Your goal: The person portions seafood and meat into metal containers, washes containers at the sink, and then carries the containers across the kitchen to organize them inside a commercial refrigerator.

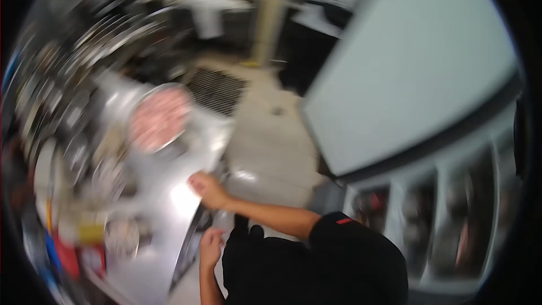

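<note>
My right hand [209, 190] reaches across from the right, over the edge of the shiny steel worktop [152, 192]. Its fingers are curled in, with nothing visible in them. Lower down, my left hand [211, 244] is beside the same edge; its fingers are blurred, and I cannot tell whether they are closed. No object shows in it. Farther along the worktop, apart from both hands, sits a large round metal bowl [186, 122] filled with pink pieces that look like raw meat.
Blurred dishes and containers crowd the worktop's left side, including a small round container [122, 237] and a red item [68, 257]. At right stands a large pale panel [406, 73] above several compartments [420, 214]. Between them lie a light floor [274, 141] and a dark grate [217, 89].
</note>
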A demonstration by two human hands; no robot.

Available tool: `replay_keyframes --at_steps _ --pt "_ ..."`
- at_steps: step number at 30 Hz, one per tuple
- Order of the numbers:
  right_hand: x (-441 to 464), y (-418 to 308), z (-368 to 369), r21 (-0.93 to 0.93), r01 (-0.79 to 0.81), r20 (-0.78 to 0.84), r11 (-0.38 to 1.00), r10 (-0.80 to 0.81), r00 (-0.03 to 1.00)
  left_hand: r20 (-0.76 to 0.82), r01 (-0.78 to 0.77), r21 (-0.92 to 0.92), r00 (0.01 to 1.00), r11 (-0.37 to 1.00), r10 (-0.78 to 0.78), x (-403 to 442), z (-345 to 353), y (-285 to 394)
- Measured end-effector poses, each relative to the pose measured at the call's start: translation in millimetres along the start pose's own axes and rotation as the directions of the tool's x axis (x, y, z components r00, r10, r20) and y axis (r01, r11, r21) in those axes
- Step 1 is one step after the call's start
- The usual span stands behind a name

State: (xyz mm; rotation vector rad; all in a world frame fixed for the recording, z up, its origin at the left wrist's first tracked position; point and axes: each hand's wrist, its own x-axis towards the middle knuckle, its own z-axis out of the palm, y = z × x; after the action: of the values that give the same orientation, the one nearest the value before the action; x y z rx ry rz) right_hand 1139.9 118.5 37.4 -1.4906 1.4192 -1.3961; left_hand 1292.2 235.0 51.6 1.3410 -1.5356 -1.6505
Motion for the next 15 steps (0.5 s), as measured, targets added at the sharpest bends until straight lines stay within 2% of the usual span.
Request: replay_keyframes --at_steps 1,2,3,4,5,8,9,10,11,12,13,15 --pt "-8 5 -22 -0.085 0.135 -0.102 0.987 -0.143 0.984 0.103 0.052 -0.009 0.993 0.999 -0.051 9 5 -11" --pt "-18 -1 -50 -0.186 0.178 -0.189 0.966 -0.213 0.959 0.179 0.085 -0.027 0.981 0.996 -0.079 15 16 1" --pt "-30 -3 -80 -0.207 0.063 -0.23 0.976 -0.112 0.967 0.281 0.123 -0.054 0.954 0.991 -0.103 27 28 -3" --pt "-42 -6 -110 -0.197 -0.046 -0.271 0.979 -0.01 0.962 0.372 0.079 -0.059 0.927 0.995 -0.052 40 41 -5" --pt "-49 -5 -143 -0.211 -0.07 -0.361 0.975 -0.012 0.932 0.433 0.17 -0.013 0.889 0.985 -0.148 57 55 5" --pt "-104 -37 -231 -0.245 -0.119 -0.597 0.962 -0.053 0.8 0.685 0.168 -0.015 0.719 0.986 -0.112 93 102 -4" --pt "-127 -49 -257 -0.225 -0.187 -0.743 0.956 -0.044 0.668 0.741 0.157 0.167 0.632 0.973 -0.229 93 125 26" --pt "-151 -67 -281 -0.186 -0.243 -0.857 0.952 -0.036 0.515 0.767 0.139 0.182 0.599 0.973 -0.229 94 149 36" --pt "-178 -86 -306 -0.287 -0.302 -0.906 0.909 -0.155 0.393 0.856 -0.021 0.187 0.495 0.982 -0.152 98 172 40" --pt "-206 -110 -332 -0.386 -0.368 -0.914 0.846 -0.295 0.279 0.926 -0.182 0.146 0.37 0.972 -0.07 103 196 40" --pt "-227 -132 -356 -0.414 -0.495 -0.906 0.764 -0.399 0.142 0.967 -0.248 0.148 0.238 0.958 -0.088 109 223 46" --pt "-268 -173 -405 -0.413 -0.682 -0.822 0.603 -0.569 -0.005 0.984 -0.269 0.011 0.174 0.963 0.038 86 281 76"
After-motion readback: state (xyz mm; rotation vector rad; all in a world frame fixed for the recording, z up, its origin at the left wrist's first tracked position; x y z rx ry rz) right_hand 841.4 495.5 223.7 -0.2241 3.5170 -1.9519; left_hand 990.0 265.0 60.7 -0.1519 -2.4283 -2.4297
